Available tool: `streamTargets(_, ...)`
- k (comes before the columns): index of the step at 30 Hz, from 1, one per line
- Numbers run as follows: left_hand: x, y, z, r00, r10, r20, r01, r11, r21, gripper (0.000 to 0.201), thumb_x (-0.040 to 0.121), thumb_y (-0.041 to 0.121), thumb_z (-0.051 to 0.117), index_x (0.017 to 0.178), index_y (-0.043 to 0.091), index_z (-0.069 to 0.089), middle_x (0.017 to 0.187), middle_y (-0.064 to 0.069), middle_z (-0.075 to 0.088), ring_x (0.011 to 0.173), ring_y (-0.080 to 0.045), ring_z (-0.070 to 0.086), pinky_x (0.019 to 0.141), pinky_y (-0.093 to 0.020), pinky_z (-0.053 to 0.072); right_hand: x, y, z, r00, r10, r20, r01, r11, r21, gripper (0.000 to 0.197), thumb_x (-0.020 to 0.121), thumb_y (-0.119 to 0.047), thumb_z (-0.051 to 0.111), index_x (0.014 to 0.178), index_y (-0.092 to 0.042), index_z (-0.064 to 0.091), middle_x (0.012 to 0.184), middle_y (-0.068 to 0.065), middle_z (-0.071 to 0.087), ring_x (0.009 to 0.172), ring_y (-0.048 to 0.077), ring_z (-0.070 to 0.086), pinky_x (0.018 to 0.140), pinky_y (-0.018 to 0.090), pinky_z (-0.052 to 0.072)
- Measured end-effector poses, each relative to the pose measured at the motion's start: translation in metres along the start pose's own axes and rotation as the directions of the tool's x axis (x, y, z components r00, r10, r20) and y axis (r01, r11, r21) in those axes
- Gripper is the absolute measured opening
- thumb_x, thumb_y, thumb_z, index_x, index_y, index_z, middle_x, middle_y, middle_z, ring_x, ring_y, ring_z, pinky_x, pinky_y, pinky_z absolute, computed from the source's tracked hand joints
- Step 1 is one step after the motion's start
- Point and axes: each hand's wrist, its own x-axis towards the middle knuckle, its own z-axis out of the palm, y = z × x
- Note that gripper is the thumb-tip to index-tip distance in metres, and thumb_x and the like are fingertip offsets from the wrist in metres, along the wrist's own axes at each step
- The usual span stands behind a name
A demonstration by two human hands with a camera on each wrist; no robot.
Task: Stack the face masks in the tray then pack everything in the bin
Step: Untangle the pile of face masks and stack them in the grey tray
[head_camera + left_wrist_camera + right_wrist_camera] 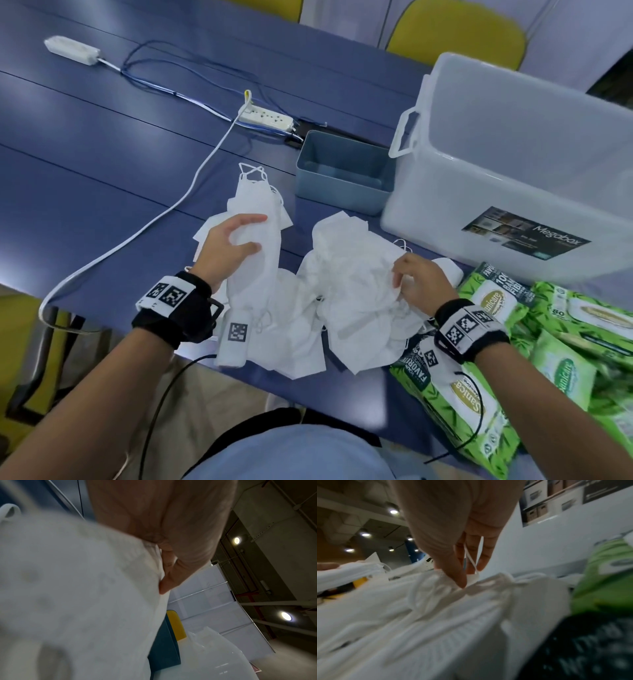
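White face masks lie heaped on the blue table. My left hand (228, 244) grips a stack of folded masks (255, 219), ear loops pointing away from me; in the left wrist view the stack of masks (77, 588) fills the frame under my fingers (164, 582). My right hand (416, 279) pinches a mask on top of the loose pile (356, 274); in the right wrist view my fingertips (460, 580) hold the mask's edge (472, 577) and a loop. The grey-blue tray (342, 171) stands beyond the masks. The translucent bin (513, 164) stands to the right.
Green wet-wipe packs (548, 329) lie at the right front, under my right wrist. A power strip (265, 118), a white cable (144, 233) and an adapter (72, 49) lie on the table's far left. Yellow chairs (455, 34) stand behind the table.
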Motion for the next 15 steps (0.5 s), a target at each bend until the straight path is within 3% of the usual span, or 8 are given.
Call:
streamTargets(3,0.001,0.0,0.005,1.0,-0.006,0.024,0.006,1.0,-0.001,0.045,0.082,-0.009,0.059,0.114,0.022,0.064,0.12,0.012,0.059,0.111,0.001,0.051,0.094,-0.015,0.041,-0.004,0.0,-0.007,0.993,0.046,-0.11,-0.045,0.999,0.013,0.033,0.062,0.021,0.058,0.071,-0.01,0.066,0.086,0.0,0.057,0.069,0.013,0.056,0.072,0.035,0.049)
streamTargets(5,0.002,0.0,0.009,0.999,-0.011,0.034,0.011,1.0,0.001,0.045,0.082,-0.009,0.059,0.115,0.021,0.065,0.123,0.01,0.059,0.118,-0.007,0.05,0.1,-0.024,0.04,-0.005,-0.007,-0.018,0.981,0.069,-0.179,-0.059,0.996,0.064,0.032,0.069,0.017,0.062,0.084,-0.011,0.068,0.092,-0.001,0.055,0.065,0.001,0.052,0.07,0.018,0.045)
streamTargets(7,0.001,0.0,0.011,0.999,-0.009,0.045,0.009,1.0,-0.005,0.045,0.082,-0.008,0.059,0.116,0.021,0.065,0.122,0.01,0.059,0.119,-0.011,0.05,0.102,-0.028,0.041,-0.005,-0.016,-0.035,0.966,0.074,-0.246,-0.036,0.988,0.153,0.039,0.072,0.014,0.062,0.094,-0.018,0.066,0.096,0.0,0.057,0.066,0.001,0.053,0.066,0.008,0.039)
streamTargets(10,0.003,0.002,0.014,0.998,-0.011,0.056,0.011,1.0,-0.016,0.045,0.083,-0.008,0.06,0.115,0.022,0.065,0.121,0.01,0.06,0.117,-0.013,0.052,0.1,-0.03,0.044,-0.003,-0.028,-0.062,0.94,0.185,-0.285,-0.064,0.92,0.386,0.052,0.076,0.014,0.06,0.097,-0.034,0.058,0.104,-0.002,0.065,0.074,0.015,0.058,0.067,0.014,0.043)
streamTargets(12,0.004,0.005,0.018,0.998,-0.004,0.058,0.004,1.0,-0.009,0.044,0.083,-0.007,0.06,0.116,0.021,0.065,0.121,0.01,0.06,0.118,-0.012,0.051,0.1,-0.028,0.043,0.0,-0.038,-0.078,0.924,0.217,-0.315,-0.02,0.85,0.526,0.052,0.078,0.017,0.058,0.099,-0.03,0.057,0.103,-0.003,0.065,0.08,0.019,0.059,0.07,0.024,0.046)
streamTargets(15,0.005,0.009,0.027,0.996,0.016,0.085,-0.014,1.0,-0.022,0.042,0.083,-0.007,0.06,0.116,0.018,0.065,0.124,0.008,0.06,0.12,-0.01,0.05,0.104,-0.028,0.04,0.006,-0.057,-0.093,0.881,0.245,-0.406,0.087,0.758,0.647,0.05,0.077,0.022,0.056,0.099,-0.023,0.057,0.096,-0.002,0.063,0.091,0.012,0.061,0.071,0.02,0.048)
